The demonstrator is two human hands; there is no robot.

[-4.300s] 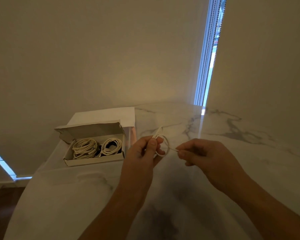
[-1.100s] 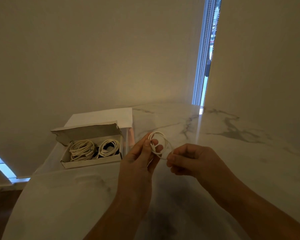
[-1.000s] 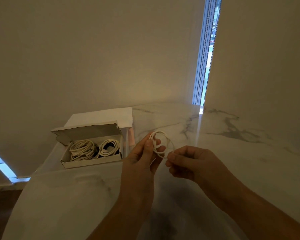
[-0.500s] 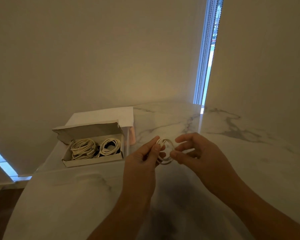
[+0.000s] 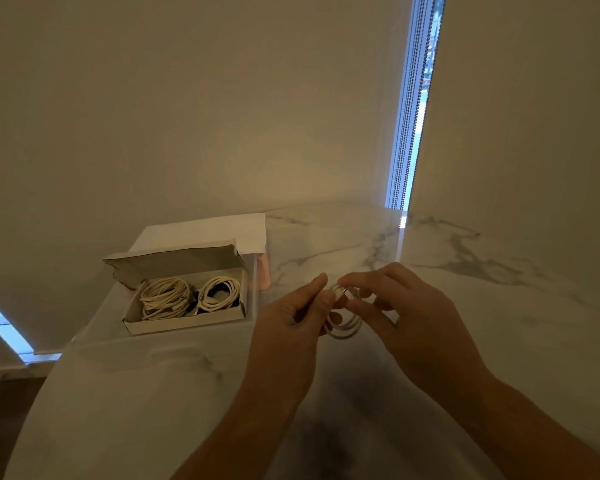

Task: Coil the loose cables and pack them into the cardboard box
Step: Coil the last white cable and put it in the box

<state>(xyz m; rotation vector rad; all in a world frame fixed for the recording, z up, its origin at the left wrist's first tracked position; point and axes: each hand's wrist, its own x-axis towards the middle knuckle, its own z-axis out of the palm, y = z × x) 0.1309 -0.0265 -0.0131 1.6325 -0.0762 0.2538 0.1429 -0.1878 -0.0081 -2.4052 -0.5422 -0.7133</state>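
Note:
A small white cable coil (image 5: 347, 327) hangs between my two hands above the marble table. My left hand (image 5: 291, 327) pinches its left side with thumb and forefinger. My right hand (image 5: 413, 317) holds the coil's top, where a connector end shows at its fingertips. To the left stands the open cardboard box (image 5: 184, 322), lid flap tilted back. Inside it lie a cream cable coil (image 5: 165, 296) on the left and a white cable coil (image 5: 220, 292) on the right over something dark.
The box sits near the left edge of the marble table (image 5: 499, 306). A white paper sheet (image 5: 208, 230) lies behind it against the wall. A bright window gap with bead chains (image 5: 409, 126) is at the back right. Dark floor shows at lower left.
The coil has come lower and both hands have closed in on it. My right hand moved from the loose end beside the coil onto the coil's top.

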